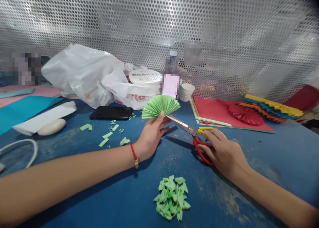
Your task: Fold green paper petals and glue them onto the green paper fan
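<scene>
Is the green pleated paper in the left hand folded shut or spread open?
Spread open: the green pleated paper fans out above the left hand, its pleats radiating from where the fingers pinch it.

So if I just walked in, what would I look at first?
Your eye would probably jump to the pleated green paper fan in the left hand, near the middle, with the red-and-yellow-handled scissors in the right hand beside it. Below them on the blue table sits a heap of small green paper pieces. Farther right, a red paper rosette lies on a stack of coloured paper.
</scene>
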`<state>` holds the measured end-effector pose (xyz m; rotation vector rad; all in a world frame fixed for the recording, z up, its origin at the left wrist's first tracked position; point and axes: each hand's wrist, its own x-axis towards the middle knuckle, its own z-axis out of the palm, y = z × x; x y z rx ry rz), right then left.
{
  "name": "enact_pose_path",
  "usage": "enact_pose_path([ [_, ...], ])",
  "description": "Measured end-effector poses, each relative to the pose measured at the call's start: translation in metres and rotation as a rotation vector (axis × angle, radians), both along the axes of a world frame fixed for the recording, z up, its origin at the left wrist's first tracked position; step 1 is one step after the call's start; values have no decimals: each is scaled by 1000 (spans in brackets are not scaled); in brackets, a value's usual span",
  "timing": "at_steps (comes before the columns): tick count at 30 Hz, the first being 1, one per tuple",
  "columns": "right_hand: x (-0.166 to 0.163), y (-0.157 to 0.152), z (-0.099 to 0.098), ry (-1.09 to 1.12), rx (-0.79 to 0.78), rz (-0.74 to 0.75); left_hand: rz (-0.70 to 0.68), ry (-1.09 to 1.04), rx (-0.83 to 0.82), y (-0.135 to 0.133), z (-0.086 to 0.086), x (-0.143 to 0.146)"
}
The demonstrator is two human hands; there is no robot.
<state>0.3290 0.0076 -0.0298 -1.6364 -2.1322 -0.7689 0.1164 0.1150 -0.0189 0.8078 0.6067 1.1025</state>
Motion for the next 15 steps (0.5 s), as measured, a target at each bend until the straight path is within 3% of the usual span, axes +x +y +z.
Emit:
enact_pose_path([
  [15,3,1,-4,24,10,35,-37,23,42,0,-2,0],
])
